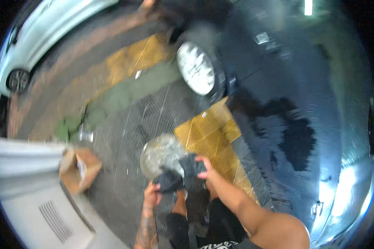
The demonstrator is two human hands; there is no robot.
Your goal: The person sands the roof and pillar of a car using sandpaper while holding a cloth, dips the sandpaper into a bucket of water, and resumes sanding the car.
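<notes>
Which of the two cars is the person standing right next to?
The dark car on the right, wet and glossy, beside both hands. The white car sits far off at upper left, across the pavement.

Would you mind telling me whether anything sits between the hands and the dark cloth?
Nothing visible does: the left hand and right hand both already grip the dark cloth, above the clear bag.

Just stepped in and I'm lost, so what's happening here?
A person stands beside a dark wet car, holding a dark cloth with both hands: the left hand grips its lower end, the right hand its upper end. A clear plastic bag sits just behind the cloth. A brown cardboard box lies on the metal grate floor to the left.
</notes>
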